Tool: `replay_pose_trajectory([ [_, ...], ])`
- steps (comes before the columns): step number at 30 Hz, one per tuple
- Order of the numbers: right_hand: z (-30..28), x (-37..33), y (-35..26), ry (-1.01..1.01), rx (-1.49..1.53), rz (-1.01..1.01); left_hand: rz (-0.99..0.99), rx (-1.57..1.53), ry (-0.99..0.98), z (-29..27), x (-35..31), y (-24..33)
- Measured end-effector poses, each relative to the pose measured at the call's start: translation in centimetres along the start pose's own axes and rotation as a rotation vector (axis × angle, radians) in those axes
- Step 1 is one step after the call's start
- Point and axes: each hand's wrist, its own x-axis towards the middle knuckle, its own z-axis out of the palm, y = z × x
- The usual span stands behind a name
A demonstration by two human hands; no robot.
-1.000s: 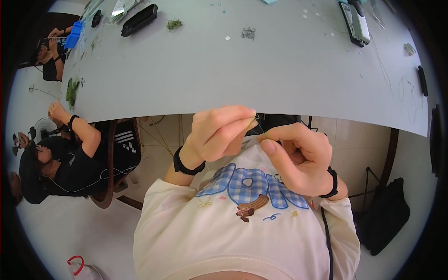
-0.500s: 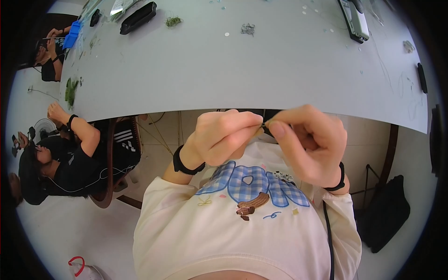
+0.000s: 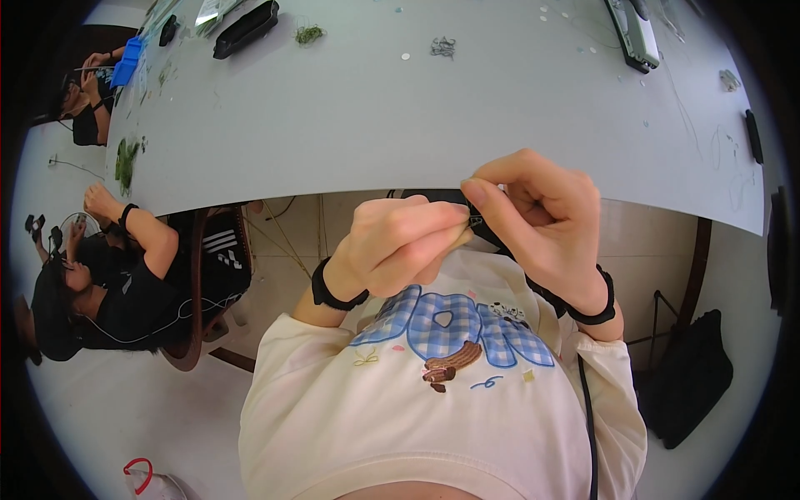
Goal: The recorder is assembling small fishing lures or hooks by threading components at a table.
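My left hand (image 3: 402, 243) is closed in a pinch just off the table's near edge. A tiny dark greenish piece (image 3: 476, 222) pokes out at its fingertips, too small to name. Slightly above and to the right, my right hand (image 3: 537, 225) also pinches, its thumb and forefinger pressed together. Whatever lies between those fingertips is too fine to make out. The two sets of fingertips are close but apart. Each wrist carries a black band.
On the grey table (image 3: 375, 125) lie a small grey tangled bundle (image 3: 443, 47), a green bundle (image 3: 309, 35), a black tray (image 3: 247, 30) and a stapler (image 3: 635, 37). Another green bundle (image 3: 127, 164) rests near the left edge. Two people work at the left. A black bag (image 3: 690, 383) hangs at the right.
My right hand has risen and turned, its fingertips parting from those of my left hand. The left hand stays almost in place, still pinching.
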Motion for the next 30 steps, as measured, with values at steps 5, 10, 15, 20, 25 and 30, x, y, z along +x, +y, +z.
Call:
replay_pose_trajectory([
  [5, -0.3, -0.5, -0.7, 0.012, 0.053, 0.020, -0.063, 0.008, -0.007, 0.2, -0.1, 0.1],
  [10, -0.8, -0.9, -1.1, -0.046, 0.117, 0.050, -0.072, 0.035, -0.006, 0.0, 0.2, 0.1],
  [15, -0.5, -0.8, -1.5, -0.032, 0.197, 0.133, -0.063, 0.022, -0.013, -0.1, 0.2, 0.0],
  [20, 0.1, -0.3, -0.5, 0.009, 0.152, 0.116, -0.013, 0.004, 0.028, 0.2, 0.3, 0.3],
  [25, 0.3, 0.0, 0.4, 0.002, 0.113, 0.114, -0.017, -0.001, 0.021, -0.1, 0.2, 0.3],
  [30, 0.4, 0.3, 0.3, -0.115, 0.202, 0.200, -0.022, 0.008, -0.018, -0.8, 0.0, 0.5],
])
